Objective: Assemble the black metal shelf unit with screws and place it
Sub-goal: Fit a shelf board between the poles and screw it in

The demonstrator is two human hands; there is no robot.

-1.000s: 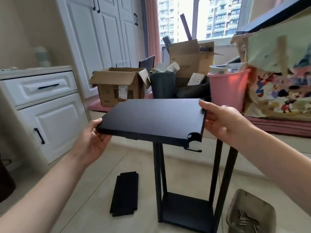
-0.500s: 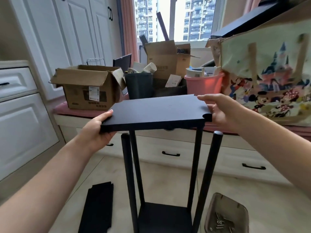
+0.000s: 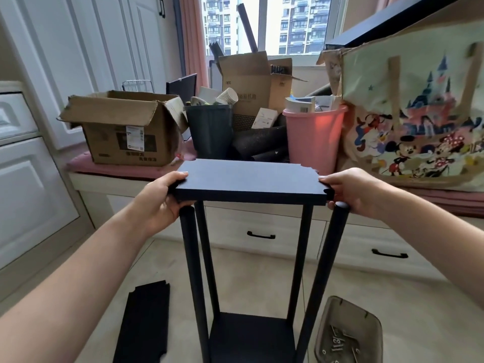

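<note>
Hands first: left hand (image 3: 159, 203) gripping the left short edge of the panel (image 3: 248, 179), thumb on top and fingers curled beneath; right hand (image 3: 351, 189) gripping the right short edge the same way. Panel at centre of the frame, held level just above the four posts, notched corners showing at the far and near right. Near left post (image 3: 191, 258) and near right post (image 3: 332, 258) with their tops just under the panel's front corners, not yet seated in the notches; far posts rising under the panel's rear. Bottom shelf (image 3: 251, 334) at lower centre, already joining the posts at the floor.

Best done, by judgement: keep the panel level, line each corner notch with its post, and lower evenly rather than one side at a time, since the near right post leans outward and may need nudging in. Likely risk: posts splaying while only the bottom is fixed, so hold steady until screws go in.

Outward: spare panel (image 3: 144, 323) flat on the floor at lower left; tray (image 3: 348, 334) with screws at lower right. Behind, cardboard box (image 3: 123, 132), dark bin (image 3: 209, 132), pink bucket (image 3: 311, 137) and printed bag (image 3: 413, 113) on the window seat.
</note>
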